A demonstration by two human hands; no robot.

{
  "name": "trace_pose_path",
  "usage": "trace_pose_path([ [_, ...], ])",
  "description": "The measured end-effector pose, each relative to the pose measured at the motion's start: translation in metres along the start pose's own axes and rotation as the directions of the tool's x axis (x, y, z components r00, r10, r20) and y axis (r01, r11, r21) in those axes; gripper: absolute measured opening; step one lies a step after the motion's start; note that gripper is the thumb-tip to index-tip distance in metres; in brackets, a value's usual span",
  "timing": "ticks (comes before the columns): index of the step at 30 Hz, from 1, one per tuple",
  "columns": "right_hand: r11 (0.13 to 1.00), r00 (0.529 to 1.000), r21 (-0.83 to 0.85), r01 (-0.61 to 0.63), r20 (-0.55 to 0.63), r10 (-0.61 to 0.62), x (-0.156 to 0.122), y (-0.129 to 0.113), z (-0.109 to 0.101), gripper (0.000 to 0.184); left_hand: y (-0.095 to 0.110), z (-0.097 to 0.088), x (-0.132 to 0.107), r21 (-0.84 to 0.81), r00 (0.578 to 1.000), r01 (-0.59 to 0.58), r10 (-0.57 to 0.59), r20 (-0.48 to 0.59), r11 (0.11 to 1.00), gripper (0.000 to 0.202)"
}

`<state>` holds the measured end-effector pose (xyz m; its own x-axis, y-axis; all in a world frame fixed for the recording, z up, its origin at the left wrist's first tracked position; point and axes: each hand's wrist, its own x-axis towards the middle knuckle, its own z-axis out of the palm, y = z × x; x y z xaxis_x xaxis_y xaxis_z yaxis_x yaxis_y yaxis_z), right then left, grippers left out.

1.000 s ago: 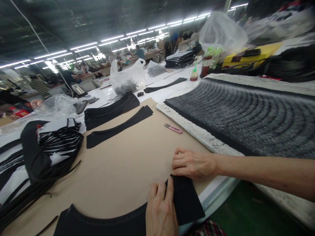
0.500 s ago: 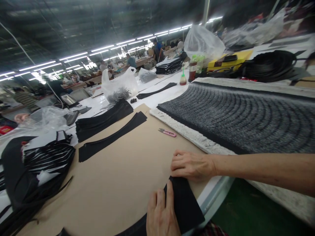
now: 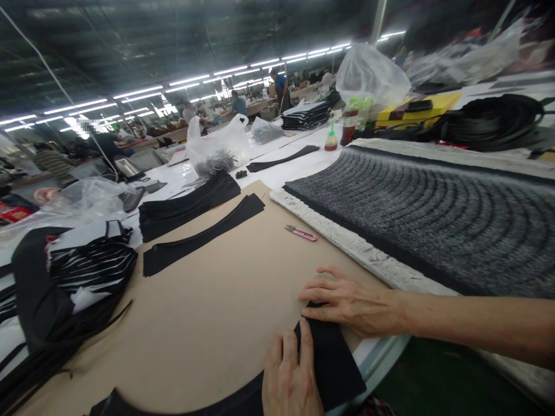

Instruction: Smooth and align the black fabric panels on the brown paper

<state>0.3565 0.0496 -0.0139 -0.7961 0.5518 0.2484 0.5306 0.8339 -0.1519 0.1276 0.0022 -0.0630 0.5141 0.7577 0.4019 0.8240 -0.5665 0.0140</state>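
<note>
A curved black piece of leather-like material (image 3: pixel 338 361) lies along the near edge of the tan board (image 3: pixel 217 289), its wide end at the right. My left hand (image 3: pixel 291 372) rests on that wide end, fingers stretched out and the index fingertip at its inner edge. Over the piece's far corner lies my right hand (image 3: pixel 347 303), fingers spread and partly on the board; its thumb side hides some of the edge. Beyond it, pink thread snips (image 3: pixel 301 233) lie on the board. Another curved black strip (image 3: pixel 203 234) lies farther left, near a stack of similar black pieces (image 3: pixel 188 207).
A dark ribbed sheet (image 3: pixel 416 214) covers a pale slab on the right. Black strips (image 3: pixel 93 263) pile up at left. Farther back are a white plastic bag (image 3: pixel 219 144), a small green-capped bottle (image 3: pixel 331 140), a yellow box (image 3: pixel 418 110) and a coil of black strip (image 3: pixel 492 122).
My right hand has shifted slightly toward me onto the black piece's corner, and its curled fingers have spread. My left hand stays on the piece. The view has tilted a little.
</note>
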Motion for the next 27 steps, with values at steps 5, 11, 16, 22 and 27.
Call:
trace_pose_path([
  [5, 0.998, 0.999, -0.041, -0.044, 0.03, 0.045, -0.013, 0.004, -0.002, 0.044, 0.002, -0.001, 0.0, 0.004, 1.0, 0.002, -0.002, -0.01, 1.0, 0.063],
  [11, 0.98, 0.973, -0.055, -0.192, -0.142, 0.182, -0.007, -0.006, -0.003, 0.05, 0.004, -0.001, -0.001, 0.009, 1.0, 0.013, -0.013, 0.005, 1.0, 0.064],
  [16, 0.985, 0.985, 0.003, -0.17, -0.006, 0.17, 0.0, -0.013, 0.003, 0.048, 0.008, -0.003, -0.001, 0.001, 0.999, 0.045, -0.045, 0.015, 0.999, 0.063],
  [22, 0.944, 0.941, -0.074, -0.321, -0.134, 0.309, -0.004, -0.015, 0.005, 0.056, 0.007, -0.004, -0.007, -0.087, 0.995, 0.1, -0.099, 0.014, 0.991, 0.065],
  [27, 0.98, 0.98, 0.03, -0.196, 0.025, 0.195, 0.008, -0.036, 0.006, 0.051, 0.003, -0.001, -0.018, -0.143, 0.994, 0.104, -0.109, -0.024, 0.984, 0.054],
])
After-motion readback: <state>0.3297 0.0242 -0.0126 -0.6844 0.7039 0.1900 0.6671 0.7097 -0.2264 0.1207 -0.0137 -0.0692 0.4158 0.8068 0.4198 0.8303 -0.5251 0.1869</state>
